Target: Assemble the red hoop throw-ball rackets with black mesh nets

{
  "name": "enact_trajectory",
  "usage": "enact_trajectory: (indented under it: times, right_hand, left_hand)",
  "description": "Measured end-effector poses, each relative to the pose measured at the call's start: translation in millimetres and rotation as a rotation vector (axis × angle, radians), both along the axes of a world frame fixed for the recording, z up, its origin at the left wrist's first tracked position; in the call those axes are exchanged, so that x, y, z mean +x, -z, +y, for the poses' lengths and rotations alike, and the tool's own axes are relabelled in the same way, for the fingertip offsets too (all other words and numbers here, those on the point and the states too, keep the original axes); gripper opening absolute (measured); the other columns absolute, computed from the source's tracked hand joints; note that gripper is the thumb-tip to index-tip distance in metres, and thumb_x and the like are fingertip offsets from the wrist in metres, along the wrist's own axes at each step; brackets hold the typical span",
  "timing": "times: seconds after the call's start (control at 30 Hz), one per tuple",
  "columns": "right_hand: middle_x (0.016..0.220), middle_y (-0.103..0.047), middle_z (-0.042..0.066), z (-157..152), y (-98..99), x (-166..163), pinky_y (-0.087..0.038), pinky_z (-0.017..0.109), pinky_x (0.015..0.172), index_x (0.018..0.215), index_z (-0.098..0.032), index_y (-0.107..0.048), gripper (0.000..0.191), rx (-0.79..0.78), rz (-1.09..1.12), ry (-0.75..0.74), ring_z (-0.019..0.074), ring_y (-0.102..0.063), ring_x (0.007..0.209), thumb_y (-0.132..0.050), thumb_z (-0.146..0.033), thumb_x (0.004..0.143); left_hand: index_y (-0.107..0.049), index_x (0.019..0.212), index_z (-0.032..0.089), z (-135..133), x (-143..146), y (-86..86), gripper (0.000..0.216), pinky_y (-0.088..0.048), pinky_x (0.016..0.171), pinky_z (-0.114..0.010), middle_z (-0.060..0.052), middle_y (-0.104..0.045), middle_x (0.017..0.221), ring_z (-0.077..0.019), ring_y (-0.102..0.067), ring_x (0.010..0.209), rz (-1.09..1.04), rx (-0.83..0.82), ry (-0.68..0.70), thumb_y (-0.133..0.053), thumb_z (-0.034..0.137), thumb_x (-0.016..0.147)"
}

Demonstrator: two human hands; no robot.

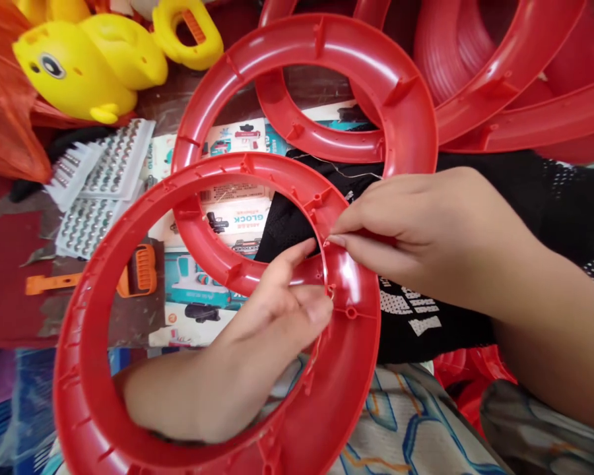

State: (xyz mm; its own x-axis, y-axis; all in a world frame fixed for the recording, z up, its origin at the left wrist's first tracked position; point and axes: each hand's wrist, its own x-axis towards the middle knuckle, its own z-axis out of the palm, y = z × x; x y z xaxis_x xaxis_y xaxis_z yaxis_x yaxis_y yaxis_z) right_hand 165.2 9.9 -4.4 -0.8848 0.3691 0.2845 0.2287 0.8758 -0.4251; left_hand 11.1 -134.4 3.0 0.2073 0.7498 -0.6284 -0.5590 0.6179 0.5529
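Observation:
A red plastic ring (pixel 99 310) with ribs and small posts inside its channel is tilted up in front of me. My left hand (pixel 277 310) reaches through its opening, the thumb and fingers closed against the inner rim on the right side. Thin pale wire (pixel 315 356) runs along that inner rim, below my left fingertips. At the same rim, just above, my right hand (pixel 416 231) pinches the thin wire between thumb and forefinger; the fingertips hide most of the pinched part. Another stretch of thin wire arcs over black cloth behind the ring.
A second red ring (pixel 307 49) lies behind, with more red rings (pixel 505 99) at the back right. Left are a yellow duck-shaped toy (pixel 79 63), white trays of small silver parts (pixel 113 158) and an orange plastic piece (pixel 141 270). Printed cardboard (pixel 198 290) and black cloth (pixel 475 198) lie beneath.

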Motion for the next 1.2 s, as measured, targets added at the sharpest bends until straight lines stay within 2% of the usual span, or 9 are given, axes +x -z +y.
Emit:
enact_trajectory:
  times: [0.1, 0.17, 0.4, 0.47, 0.57, 0.67, 0.83, 1.07, 1.2]
  right_hand:
    - [0.077, -0.07, 0.001, -1.2, -3.5, 1.2, -0.043, 0.028, 0.062, 0.081, -0.017, -0.07, 0.018, -0.044, 0.037, 0.003, 0.0133, -0.064, 0.072, -0.057, -0.019, 0.093]
    - [0.078, -0.071, 0.001, -3.0, -5.3, 1.0, -0.044, 0.026, 0.063, 0.083, -0.015, -0.07, 0.018, -0.066, 0.06, -0.004, 0.0124, -0.064, 0.073, -0.056, -0.019, 0.094]
    - [0.08, -0.07, 0.006, -9.8, -6.7, 1.5, -0.049, 0.028, 0.068, 0.085, -0.012, -0.071, 0.023, -0.048, 0.115, -0.058, 0.0163, -0.065, 0.076, -0.051, -0.018, 0.095]
    - [0.08, -0.07, 0.005, -10.3, -8.5, 3.8, -0.05, 0.028, 0.068, 0.085, -0.014, -0.071, 0.024, -0.055, 0.112, -0.061, 0.0159, -0.064, 0.075, -0.05, -0.018, 0.096]
    - [0.084, -0.071, 0.004, -10.0, -11.8, 7.2, -0.052, 0.026, 0.07, 0.085, -0.015, -0.071, 0.024, -0.12, 0.148, -0.102, 0.0135, -0.064, 0.078, -0.05, -0.015, 0.096]
    - [0.089, -0.071, 0.003, -8.7, -14.5, 9.7, -0.052, 0.023, 0.071, 0.09, -0.016, -0.072, 0.021, -0.135, 0.238, -0.082, 0.0109, -0.065, 0.081, -0.052, -0.015, 0.096]
    - [0.086, -0.067, 0.004, -4.2, -17.8, 19.1, -0.05, 0.021, 0.067, 0.084, -0.014, -0.072, 0.014, -0.024, 0.295, 0.006, 0.0097, -0.061, 0.077, -0.062, -0.017, 0.092]
    - [0.075, -0.064, 0.002, 3.7, -24.1, 37.5, -0.05, 0.03, 0.07, 0.074, -0.02, -0.066, 0.038, 0.327, 0.147, -0.116, 0.014, -0.057, 0.076, -0.041, -0.02, 0.102]
    - [0.074, -0.061, -0.001, 5.2, -27.6, 40.5, -0.05, 0.029, 0.074, 0.066, -0.021, -0.062, 0.045, 0.343, 0.162, -0.131, 0.0128, -0.057, 0.079, -0.035, -0.015, 0.103]
  left_hand:
    - [-0.053, 0.116, 0.023, 12.2, 1.6, 1.1, 0.042, -0.063, 0.074, -0.029, -0.001, -0.069, 0.088, -0.0171, -0.073, 0.078, -0.035, -0.085, -0.024, -0.068, 0.05, 0.088]
    - [-0.053, 0.105, 0.021, 19.8, 3.0, 1.9, 0.04, -0.063, 0.068, -0.03, 0.001, -0.067, 0.079, -0.017, -0.072, 0.07, -0.026, -0.091, -0.016, -0.069, 0.052, 0.085]
    - [-0.04, 0.11, 0.026, 28.6, 9.2, 1.6, 0.024, -0.062, 0.057, -0.032, 0.0, -0.07, 0.09, -0.0218, -0.075, 0.075, -0.031, 0.046, 0.039, -0.057, 0.035, 0.096]
    - [-0.041, 0.111, 0.025, 27.4, 8.3, 0.5, 0.018, -0.063, 0.067, -0.036, -0.003, -0.07, 0.099, -0.0232, -0.074, 0.088, 0.099, 0.132, 0.094, -0.053, 0.029, 0.097]
    - [-0.049, 0.109, 0.021, 25.6, 5.2, -2.1, 0.014, -0.057, 0.092, -0.038, -0.006, -0.066, 0.116, -0.0224, -0.065, 0.112, 0.527, 0.353, 0.175, -0.05, 0.02, 0.095]
    - [-0.049, 0.107, 0.02, 26.1, 4.1, -5.6, 0.014, -0.051, 0.099, -0.038, -0.005, -0.064, 0.114, -0.0197, -0.061, 0.111, 0.875, 0.519, 0.254, -0.046, 0.014, 0.095]
    - [-0.042, 0.108, 0.02, 30.2, 9.9, -8.5, 0.016, -0.051, 0.094, -0.041, -0.007, -0.063, 0.111, -0.022, -0.061, 0.106, 0.943, 0.539, 0.438, -0.043, 0.014, 0.093]
    - [-0.041, 0.114, 0.017, 33.1, 16.8, -3.1, 0.025, -0.05, 0.102, -0.047, -0.014, -0.059, 0.123, -0.0248, -0.059, 0.112, 0.914, 0.661, 0.584, -0.041, 0.013, 0.09]
    - [-0.045, 0.107, 0.016, 35.9, 20.8, -9.2, 0.02, -0.05, 0.105, -0.047, -0.016, -0.059, 0.119, -0.025, -0.059, 0.113, 0.892, 0.674, 0.652, -0.041, 0.012, 0.088]
